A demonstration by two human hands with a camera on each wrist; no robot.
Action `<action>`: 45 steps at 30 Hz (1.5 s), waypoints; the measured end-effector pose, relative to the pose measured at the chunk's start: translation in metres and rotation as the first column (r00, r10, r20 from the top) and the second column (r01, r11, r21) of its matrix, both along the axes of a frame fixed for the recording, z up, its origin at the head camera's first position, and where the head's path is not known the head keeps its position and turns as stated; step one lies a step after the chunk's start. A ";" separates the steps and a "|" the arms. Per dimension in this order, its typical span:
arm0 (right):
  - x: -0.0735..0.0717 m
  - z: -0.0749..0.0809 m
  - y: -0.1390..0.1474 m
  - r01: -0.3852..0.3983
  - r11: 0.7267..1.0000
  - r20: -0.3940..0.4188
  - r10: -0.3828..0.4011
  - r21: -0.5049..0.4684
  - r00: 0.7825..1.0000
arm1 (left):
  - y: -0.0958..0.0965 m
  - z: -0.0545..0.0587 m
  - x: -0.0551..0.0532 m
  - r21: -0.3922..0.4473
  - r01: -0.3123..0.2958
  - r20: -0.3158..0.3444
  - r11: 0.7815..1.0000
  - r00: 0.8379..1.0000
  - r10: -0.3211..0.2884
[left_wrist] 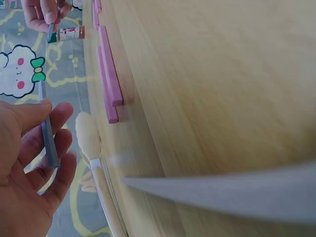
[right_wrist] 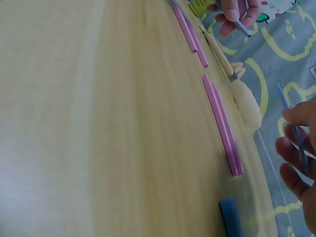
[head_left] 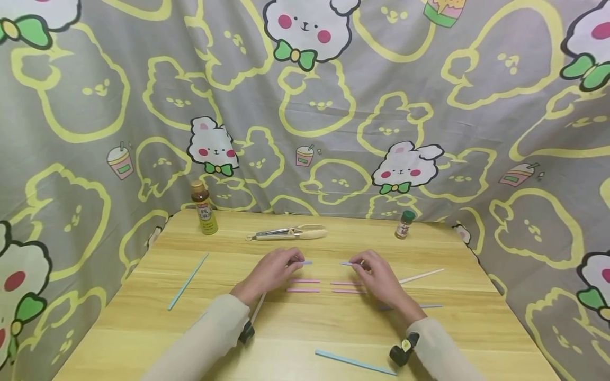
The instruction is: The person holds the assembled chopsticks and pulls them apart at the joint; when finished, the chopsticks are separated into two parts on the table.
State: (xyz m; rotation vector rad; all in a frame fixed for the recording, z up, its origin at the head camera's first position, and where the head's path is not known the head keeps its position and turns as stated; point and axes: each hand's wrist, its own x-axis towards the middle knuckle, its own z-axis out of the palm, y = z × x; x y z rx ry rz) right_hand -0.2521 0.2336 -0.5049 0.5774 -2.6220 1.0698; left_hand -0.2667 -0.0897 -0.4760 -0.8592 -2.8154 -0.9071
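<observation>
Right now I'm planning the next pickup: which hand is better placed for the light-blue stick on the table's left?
Probably the left hand: it is nearer the light-blue stick than the right hand is. It pinches a blue-violet stick, though, likely to be set down first.

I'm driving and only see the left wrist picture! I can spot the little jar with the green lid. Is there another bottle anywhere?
Observer: Yes, a tall bottle stands at the back left of the table.
Operator: Ooh! Anything in front of it?
Observer: A light blue stick lies slanted there.
Operator: And what's lying closest to the front?
Observer: A second light blue stick.
</observation>
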 end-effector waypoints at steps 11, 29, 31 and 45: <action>-0.017 -0.011 -0.007 -0.052 0.996 0.174 0.039 0.072 0.984 | 0.026 -0.010 -0.015 -0.173 0.032 0.013 0.984 0.999 -0.030; -0.022 -0.018 -0.014 -0.053 0.986 0.159 0.027 0.158 0.987 | 0.029 -0.019 -0.021 -0.241 0.006 0.024 0.970 1.000 0.000; -0.022 -0.018 -0.014 -0.060 0.986 0.159 0.034 0.157 0.987 | 0.029 -0.019 -0.020 -0.245 0.006 0.020 0.970 1.000 -0.001; -0.017 -0.014 -0.009 -0.079 0.986 0.159 0.056 0.147 0.986 | 0.030 -0.019 -0.020 -0.235 -0.001 0.031 0.972 0.999 0.009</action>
